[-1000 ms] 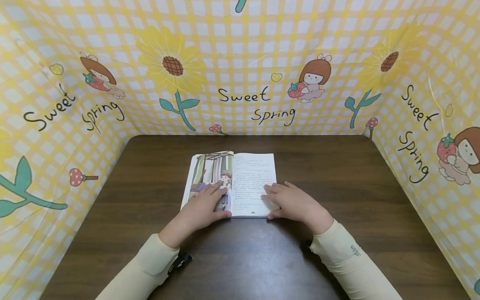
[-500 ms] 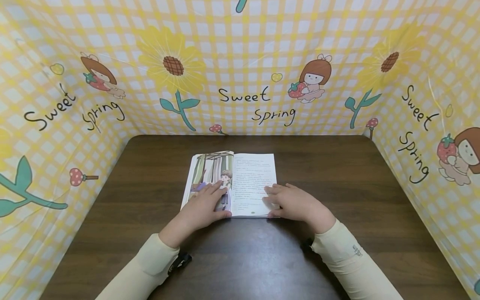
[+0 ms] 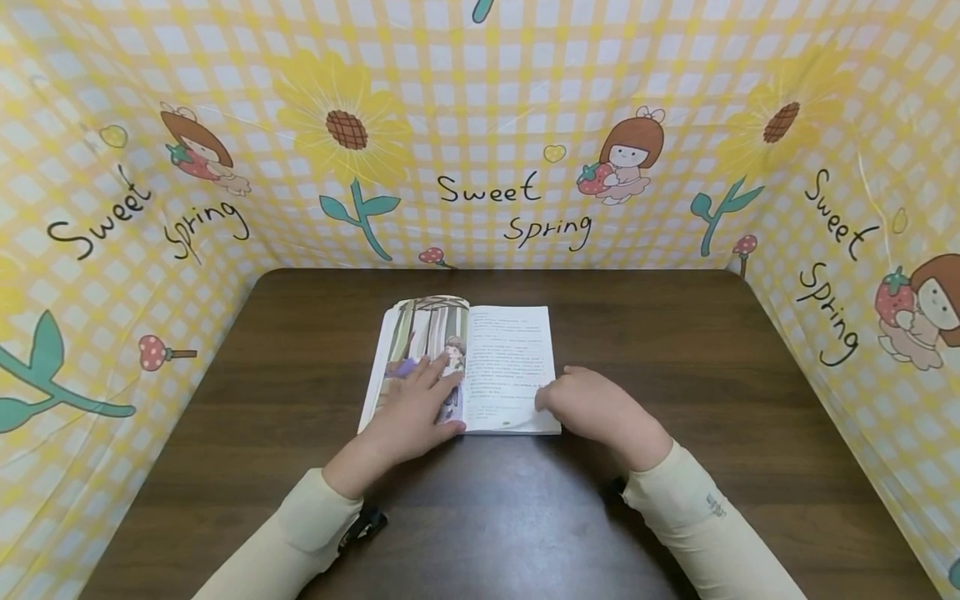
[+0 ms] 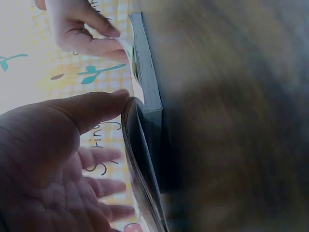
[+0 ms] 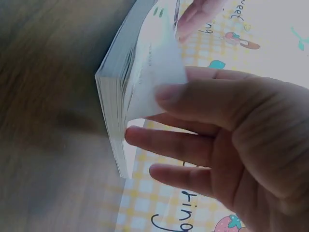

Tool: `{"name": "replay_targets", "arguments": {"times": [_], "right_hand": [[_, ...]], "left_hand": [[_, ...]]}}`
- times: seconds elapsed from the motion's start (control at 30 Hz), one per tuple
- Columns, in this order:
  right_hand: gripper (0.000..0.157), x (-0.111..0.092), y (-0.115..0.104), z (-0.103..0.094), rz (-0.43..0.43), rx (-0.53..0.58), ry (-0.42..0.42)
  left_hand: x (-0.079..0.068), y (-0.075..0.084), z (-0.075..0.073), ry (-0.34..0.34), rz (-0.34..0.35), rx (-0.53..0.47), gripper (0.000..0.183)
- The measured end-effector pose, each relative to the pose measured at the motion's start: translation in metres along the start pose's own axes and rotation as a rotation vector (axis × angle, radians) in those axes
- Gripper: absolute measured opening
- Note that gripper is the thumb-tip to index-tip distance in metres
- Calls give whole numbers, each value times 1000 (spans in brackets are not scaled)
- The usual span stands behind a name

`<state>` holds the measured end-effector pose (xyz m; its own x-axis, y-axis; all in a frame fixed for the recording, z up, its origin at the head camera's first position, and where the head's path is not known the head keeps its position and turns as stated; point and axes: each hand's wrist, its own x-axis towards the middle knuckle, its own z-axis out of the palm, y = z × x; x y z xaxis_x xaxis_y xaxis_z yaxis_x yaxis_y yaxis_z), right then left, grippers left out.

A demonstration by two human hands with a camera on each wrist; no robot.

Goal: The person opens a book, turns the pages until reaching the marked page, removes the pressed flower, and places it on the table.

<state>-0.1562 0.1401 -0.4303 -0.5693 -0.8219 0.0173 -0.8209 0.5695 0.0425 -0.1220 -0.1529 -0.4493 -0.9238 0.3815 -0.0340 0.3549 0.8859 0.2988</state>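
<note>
An open book (image 3: 502, 350) lies on the dark wooden table, with an illustration on its left page and printed text on the right. My left hand (image 3: 420, 412) rests spread on the picture page, its thumb close to the spine at the lower edge. At the book's lower right corner, my right hand (image 3: 596, 408) pinches a page. In the right wrist view the thumb (image 5: 171, 96) presses on that lifted page (image 5: 154, 72), which bends up from the stack; the other fingers show behind and below it. The left wrist view also shows the page raised in the right hand (image 4: 87, 34).
The brown table (image 3: 480, 525) extends around the book on all sides. A yellow checked cloth (image 3: 487, 108) printed with sunflowers and "Sweet Spring" hangs along the back and both sides. Dark straps (image 3: 363, 529) show beneath the cream sleeves.
My right hand's fingers have drawn together from lying flat on the right page, and its lower corner has lifted. The left hand has shifted slightly, and the left page bulges up a little more.
</note>
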Motion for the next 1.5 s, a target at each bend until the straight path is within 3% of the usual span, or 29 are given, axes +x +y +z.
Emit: {"name": "replay_targets", "arguments": {"times": [0.2, 0.33, 0.57, 0.73, 1.0, 1.27, 1.37, 1.5], "right_hand": [[31, 2, 2, -6, -101, -168, 196], [28, 3, 2, -11, -140, -266, 289], [32, 2, -7, -17, -194, -356, 468], [33, 1, -15, -15, -199, -393, 537], [37, 4, -18, -13, -184, -407, 572], [34, 2, -15, -22, -153, -262, 659], [28, 3, -13, -24, -130, -195, 716], [25, 5, -10, -25, -79, -129, 738]], "left_hand": [[-1, 1, 5, -10, 99, -31, 51], [-2, 2, 6, -27, 82, -46, 48], [-3, 4, 8, -20, 32, -82, 63], [-5, 6, 12, -8, 6, -79, 66], [-3, 8, 14, 33, 4, -49, 50], [-1, 10, 6, 93, 58, -62, 41], [-1, 11, 1, 124, 57, -75, 43], [-2, 13, -4, 183, 39, -102, 60]]}}
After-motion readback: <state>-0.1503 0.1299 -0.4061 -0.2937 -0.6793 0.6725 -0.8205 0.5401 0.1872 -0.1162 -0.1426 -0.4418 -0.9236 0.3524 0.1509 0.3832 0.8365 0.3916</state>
